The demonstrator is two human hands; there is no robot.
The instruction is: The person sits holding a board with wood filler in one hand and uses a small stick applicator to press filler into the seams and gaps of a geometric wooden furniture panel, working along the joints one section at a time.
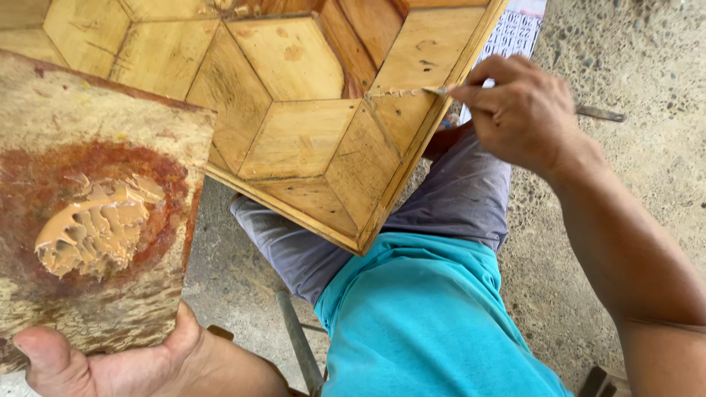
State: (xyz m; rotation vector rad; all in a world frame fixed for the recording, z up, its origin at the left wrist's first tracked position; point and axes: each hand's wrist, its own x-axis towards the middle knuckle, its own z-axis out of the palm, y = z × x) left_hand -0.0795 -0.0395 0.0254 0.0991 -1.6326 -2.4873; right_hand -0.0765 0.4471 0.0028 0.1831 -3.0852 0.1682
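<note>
Right hand (523, 110) pinches a thin putty knife (435, 90), tip at nine o'clock on the wooden panel (294, 132); left hand (110, 360) grips the smeared board (95, 198) at its six o'clock edge. Its tan filler (95, 228) looks soft, sticky; the board stiff, probably light

1. A white printed paper sheet (519, 33), set with a grid of small dark characters, lay on the grey concrete floor (632, 169) at the top of the view.
2. The pale edge of a wooden parquet panel (441, 110) covered its left part; only a narrow strip showed.
</note>
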